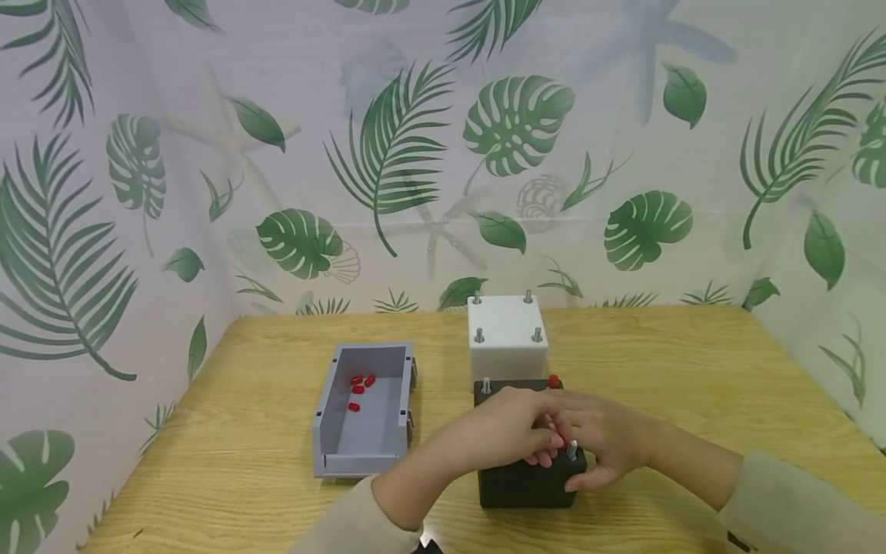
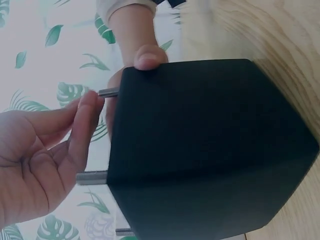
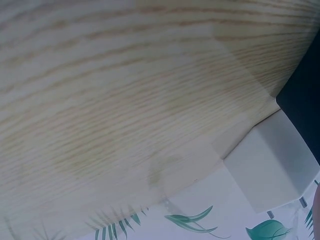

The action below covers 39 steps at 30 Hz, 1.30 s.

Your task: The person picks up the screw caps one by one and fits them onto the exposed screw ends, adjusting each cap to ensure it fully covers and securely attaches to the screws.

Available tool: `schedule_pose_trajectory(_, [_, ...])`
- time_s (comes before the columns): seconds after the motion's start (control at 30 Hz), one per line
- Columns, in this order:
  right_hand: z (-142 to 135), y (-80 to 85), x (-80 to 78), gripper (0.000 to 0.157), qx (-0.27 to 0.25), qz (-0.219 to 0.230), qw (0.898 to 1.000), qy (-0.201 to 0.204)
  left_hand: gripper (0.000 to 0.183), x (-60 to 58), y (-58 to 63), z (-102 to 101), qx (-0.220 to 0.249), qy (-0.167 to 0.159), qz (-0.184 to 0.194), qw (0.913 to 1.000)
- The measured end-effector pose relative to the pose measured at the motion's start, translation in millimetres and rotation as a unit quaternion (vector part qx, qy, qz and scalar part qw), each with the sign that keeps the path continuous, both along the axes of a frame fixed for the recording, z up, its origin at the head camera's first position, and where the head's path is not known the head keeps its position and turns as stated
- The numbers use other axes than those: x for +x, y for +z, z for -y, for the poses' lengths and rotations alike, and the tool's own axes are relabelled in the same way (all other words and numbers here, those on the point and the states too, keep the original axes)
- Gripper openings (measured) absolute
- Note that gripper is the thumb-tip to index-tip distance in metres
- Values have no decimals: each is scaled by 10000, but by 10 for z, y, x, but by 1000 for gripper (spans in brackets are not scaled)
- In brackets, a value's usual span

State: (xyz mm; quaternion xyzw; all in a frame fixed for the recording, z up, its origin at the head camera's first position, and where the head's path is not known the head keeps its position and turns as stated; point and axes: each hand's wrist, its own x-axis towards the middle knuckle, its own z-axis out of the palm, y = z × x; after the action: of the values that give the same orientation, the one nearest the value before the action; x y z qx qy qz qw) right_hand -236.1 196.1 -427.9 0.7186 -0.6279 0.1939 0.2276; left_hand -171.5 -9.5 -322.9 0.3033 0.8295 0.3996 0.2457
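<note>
A black block with upright metal bolts stands on the table in front of me. Its back right bolt wears a red cap; the front right bolt and the back left bolt are bare. My left hand reaches over the top and pinches a small red cap, mostly hidden by fingers. In the left wrist view, the fingertips of this hand are right at a bolt. My right hand grips the block's right side, thumb against its front edge.
Behind the black block stands a white block with bare bolts on top. To the left, a grey bin holds several red caps. Leaf-printed cloth surrounds the wooden table at the back and sides.
</note>
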Motion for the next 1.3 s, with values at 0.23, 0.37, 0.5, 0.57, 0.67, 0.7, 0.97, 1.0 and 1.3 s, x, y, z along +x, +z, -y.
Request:
schedule_pose_trajectory(0.23, [16, -5, 3, 43, -15, 75, 10000, 1, 10, 21, -30, -33, -40, -16, -289, 9996])
schedule_pose_trajectory(0.37, [18, -10, 6, 47, -78, -28, 10000, -36, 10, 22, -27, -40, -2, -68, -354, 9994])
schedule_pose_trajectory(0.5, [21, -13, 3, 47, -120, -84, 9999, -17, 10, 29, -26, -25, 32, -121, -384, 9992])
schedule_pose_trajectory(0.57, [23, -15, -4, 53, -141, -77, 9999, 19, 10, 27, -35, -19, 55, -128, -401, 9991])
schedule_pose_trajectory(0.67, [26, -15, -5, 56, -156, -74, 9998, 42, 9, 24, -55, -21, 124, -117, -367, 9992])
schedule_pose_trajectory(0.7, [28, -15, -5, 55, -162, -69, 9998, 58, 9, 23, -59, -25, 125, -113, -378, 9991])
schedule_pose_trajectory(0.97, [27, -12, 9, 38, -112, 180, 9998, 22, 8, 39, -64, -79, 58, 43, -469, 9989])
schedule_pose_trajectory(1.0, [26, -13, 9, 37, -101, 191, 9998, -1, 7, 44, -66, -86, 45, 77, -497, 9987])
schedule_pose_trajectory(1.3, [14, -32, -3, 35, -191, 43, 9998, -12, 3, 75, -63, -137, -350, 112, -1293, 9909])
